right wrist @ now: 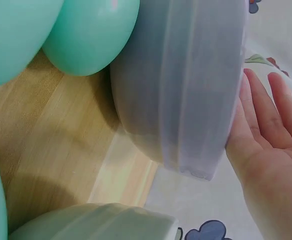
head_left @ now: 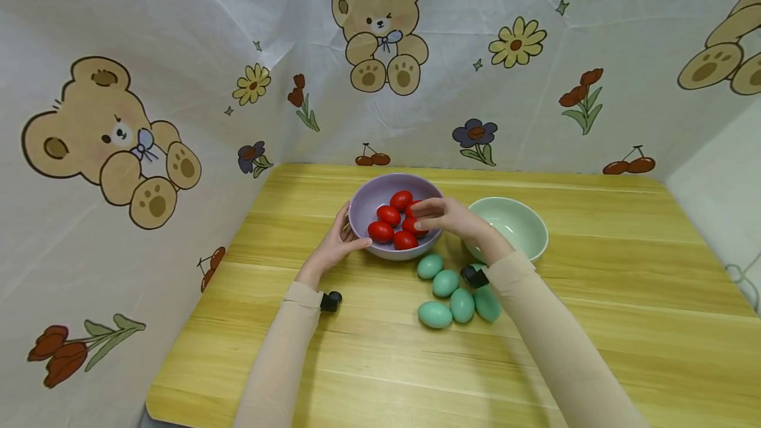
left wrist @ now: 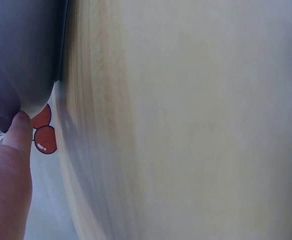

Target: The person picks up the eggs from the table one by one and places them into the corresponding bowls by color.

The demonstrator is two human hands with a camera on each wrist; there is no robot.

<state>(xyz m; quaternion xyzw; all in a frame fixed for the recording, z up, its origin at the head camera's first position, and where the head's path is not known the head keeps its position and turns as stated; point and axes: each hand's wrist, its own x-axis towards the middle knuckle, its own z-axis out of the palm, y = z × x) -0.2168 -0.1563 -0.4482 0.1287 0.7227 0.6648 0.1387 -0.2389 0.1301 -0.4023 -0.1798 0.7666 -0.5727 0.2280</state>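
Observation:
A purple bowl with several red eggs in it stands toward the back of the table. At its left side my left hand holds the bowl, thumb at the front rim and fingers along the outer wall. In the left wrist view a digit touches the bowl. Over the right rim reaches my right hand, its fingers extended above the eggs. The right wrist view shows that hand beside the rim, gripping nothing visible; its fingertips partly hide the eggs in the head view.
Several green eggs lie on the wooden table in front of the bowls. A pale green bowl stands right of the purple one, partly behind my right forearm. A printed cloth hangs behind the table.

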